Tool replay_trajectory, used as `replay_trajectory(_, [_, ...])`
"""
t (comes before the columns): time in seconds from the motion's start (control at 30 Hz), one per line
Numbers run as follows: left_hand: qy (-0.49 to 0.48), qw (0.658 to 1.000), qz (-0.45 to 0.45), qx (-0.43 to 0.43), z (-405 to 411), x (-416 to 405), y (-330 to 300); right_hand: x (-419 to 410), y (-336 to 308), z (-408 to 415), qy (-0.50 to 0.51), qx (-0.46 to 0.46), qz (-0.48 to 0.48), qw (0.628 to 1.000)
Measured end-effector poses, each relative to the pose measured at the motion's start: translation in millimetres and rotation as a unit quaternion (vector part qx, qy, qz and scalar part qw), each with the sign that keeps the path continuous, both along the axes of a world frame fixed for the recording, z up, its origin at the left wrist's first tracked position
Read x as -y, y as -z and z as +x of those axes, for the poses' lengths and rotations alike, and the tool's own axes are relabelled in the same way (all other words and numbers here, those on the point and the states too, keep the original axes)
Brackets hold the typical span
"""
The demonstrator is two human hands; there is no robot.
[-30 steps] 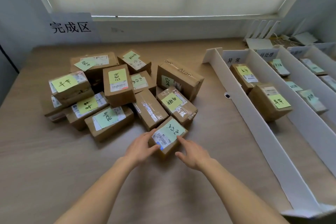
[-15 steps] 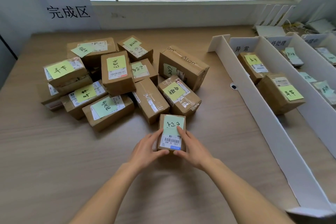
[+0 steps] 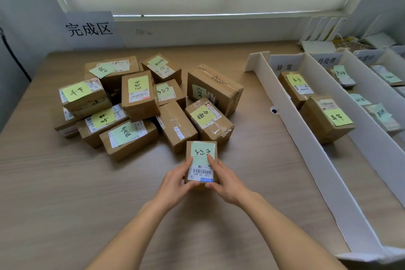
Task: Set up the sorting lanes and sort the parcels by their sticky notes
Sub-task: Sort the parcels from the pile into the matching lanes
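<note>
You are holding the small brown cardboard parcel (image 3: 201, 161) between both hands. Your left hand (image 3: 175, 183) is clamping its left side, thumb on the near edge; your right hand (image 3: 225, 182) is clamping the right side, forefinger resting on the pale green sticky note (image 3: 202, 151). The parcel's long axis is running from the near edge of the light wooden table (image 3: 65, 193) toward the far edge, barcode label (image 3: 200, 173) nearest you. It is sitting near mid-table, just in front of the parcel pile (image 3: 140, 103), well apart from the white foam-board lanes (image 3: 306, 142) on the right side.

matt brown cardboard parcels (image 3: 140, 96), pale paper sticky notes (image 3: 202, 152), wood-grain table (image 3: 65, 193), white foam-board lanes (image 3: 306, 142)
</note>
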State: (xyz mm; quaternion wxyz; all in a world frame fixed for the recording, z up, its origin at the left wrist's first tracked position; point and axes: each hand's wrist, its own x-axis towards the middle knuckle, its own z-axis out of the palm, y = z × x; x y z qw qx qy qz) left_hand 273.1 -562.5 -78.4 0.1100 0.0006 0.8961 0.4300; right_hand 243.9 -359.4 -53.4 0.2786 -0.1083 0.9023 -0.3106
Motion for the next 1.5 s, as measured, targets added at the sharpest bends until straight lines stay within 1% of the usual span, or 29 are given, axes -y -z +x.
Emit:
replay_trajectory(0.1, [0.001, 1.000, -0.007, -0.024, 1.0, -4.1, -37.4, -3.8, -38.5, -3.7, -0.018, -0.029, 0.013, 0.999])
replay_trajectory(0.23, [-0.003, 0.998, -0.019, -0.066, 0.9, -12.4, -107.9, -6.7, -113.5, -5.6, -0.032, -0.071, 0.037, 0.996])
replay_trajectory(0.37, [0.021, 0.990, -0.037, -0.131, 5.0, -20.0, -197.3, -15.1, -200.9, 7.2, -0.007, -0.118, 0.029, 0.993])
replay_trajectory(0.5, [0.053, 0.980, -0.053, -0.185, 22.7, -24.0, -280.4, -22.9, -286.9, 41.8, 0.015, -0.171, 0.036, 0.985])
replay_trajectory(0.6, [0.068, 0.975, -0.022, -0.209, 47.5, -34.5, -333.6, -30.8, -340.0, 74.7, 0.036, -0.209, 0.043, 0.976])
replay_trajectory(0.73, [0.083, 0.965, 0.022, -0.250, 74.5, -53.3, -388.4, -46.3, -398.8, 113.6, 0.067, -0.265, 0.050, 0.960])
replay_trajectory(0.9, [0.132, 0.955, 0.067, -0.257, 100.4, -94.6, -430.3, -86.9, -441.5, 166.9, 0.123, -0.297, 0.062, 0.945])
replay_trajectory(1.07, [0.192, 0.943, 0.091, -0.258, 122.3, -165.2, -458.5, -154.0, -469.9, 218.0, 0.178, -0.312, 0.085, 0.929])
replay_trajectory(1.27, [0.275, 0.917, 0.082, -0.276, 160.1, -296.8, -488.2, -270.1, -494.9, 287.0, 0.264, -0.314, 0.107, 0.906])
replay_trajectory(1.37, [0.313, 0.898, 0.089, -0.296, 179.9, -369.8, -498.0, -333.2, -505.2, 324.3, 0.308, -0.317, 0.121, 0.889])
replay_trajectory(1.5, [0.350, 0.873, 0.073, -0.331, 216.3, -467.7, -506.4, -418.7, -512.2, 375.5, 0.354, -0.304, 0.135, 0.874])
